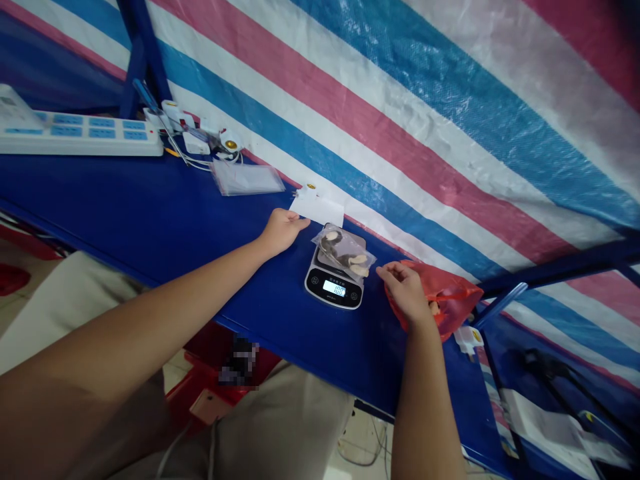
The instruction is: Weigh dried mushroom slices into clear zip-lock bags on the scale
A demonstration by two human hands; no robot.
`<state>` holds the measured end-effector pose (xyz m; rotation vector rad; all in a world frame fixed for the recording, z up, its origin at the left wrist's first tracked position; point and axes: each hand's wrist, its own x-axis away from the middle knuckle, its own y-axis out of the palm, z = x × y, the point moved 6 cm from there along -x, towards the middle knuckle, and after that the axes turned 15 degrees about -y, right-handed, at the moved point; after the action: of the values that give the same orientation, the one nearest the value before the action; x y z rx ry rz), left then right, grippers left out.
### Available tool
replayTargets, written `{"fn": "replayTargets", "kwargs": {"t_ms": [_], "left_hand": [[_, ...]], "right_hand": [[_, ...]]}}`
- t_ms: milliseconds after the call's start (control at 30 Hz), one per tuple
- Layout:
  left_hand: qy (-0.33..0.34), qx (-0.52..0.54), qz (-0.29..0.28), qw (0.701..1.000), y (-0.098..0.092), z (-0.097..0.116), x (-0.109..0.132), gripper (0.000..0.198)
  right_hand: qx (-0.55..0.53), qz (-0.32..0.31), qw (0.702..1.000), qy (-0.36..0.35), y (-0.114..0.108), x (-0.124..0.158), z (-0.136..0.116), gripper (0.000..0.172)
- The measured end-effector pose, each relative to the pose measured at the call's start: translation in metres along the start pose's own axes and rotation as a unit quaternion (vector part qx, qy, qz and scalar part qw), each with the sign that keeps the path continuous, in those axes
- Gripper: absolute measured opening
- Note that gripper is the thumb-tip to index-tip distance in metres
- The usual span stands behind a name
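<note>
A clear plastic bag [345,251] with dark and cream-coloured pieces lies across the plate of a digital scale [333,293]. The lit display seems to read about 100. To the left of the scale, my left hand [283,232] is by a white paper [325,211], holding nothing, its thumb slightly apart from loosely bent fingers. On the other side, my right hand [404,285] hovers between the scale and a red plastic bag [450,293], loosely open, fingers bent, with nothing visible in it. Cream-coloured items show inside the red bag.
A white power strip [80,135] lies at the back left of the blue table [165,207]. Plugs and cables [210,137], a screwdriver [167,130] and flat clear bags [247,179] are beside it. Striped sheeting [350,100] hangs behind; a white plug [469,339] sits at right.
</note>
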<state>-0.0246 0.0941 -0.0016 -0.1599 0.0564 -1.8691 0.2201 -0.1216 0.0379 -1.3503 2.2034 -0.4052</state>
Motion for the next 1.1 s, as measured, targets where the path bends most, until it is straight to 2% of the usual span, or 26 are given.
{"fn": "replayTargets", "kwargs": {"t_ms": [200,367,500,667,800,967,1100], "left_hand": [[0.006,-0.005,-0.003,1.000,0.001,0.002,0.001,0.058],[0.013,-0.016,0.000,1.000,0.001,0.003,0.002,0.058],[0.013,-0.017,0.002,1.000,0.001,0.000,0.000,0.056],[0.011,-0.018,0.004,1.000,0.001,-0.003,-0.002,0.056],[0.002,-0.024,0.004,1.000,0.002,-0.003,-0.003,0.054],[0.000,-0.022,0.008,1.000,0.001,0.000,-0.001,0.055],[0.045,-0.031,0.011,0.998,0.000,0.007,0.002,0.054]], "right_hand": [[-0.010,-0.033,0.999,-0.012,0.007,0.003,-0.009,0.039],[-0.001,-0.050,0.999,-0.012,0.016,0.003,-0.003,0.039],[-0.006,-0.047,0.999,-0.014,0.020,0.001,-0.001,0.040],[-0.033,-0.035,0.999,0.024,0.016,0.003,-0.007,0.040],[-0.083,0.007,0.994,0.067,-0.008,0.008,-0.007,0.033],[-0.138,0.075,0.985,0.070,-0.067,0.027,-0.009,0.020],[-0.136,0.090,0.982,0.095,-0.108,0.051,0.003,0.015]]}}
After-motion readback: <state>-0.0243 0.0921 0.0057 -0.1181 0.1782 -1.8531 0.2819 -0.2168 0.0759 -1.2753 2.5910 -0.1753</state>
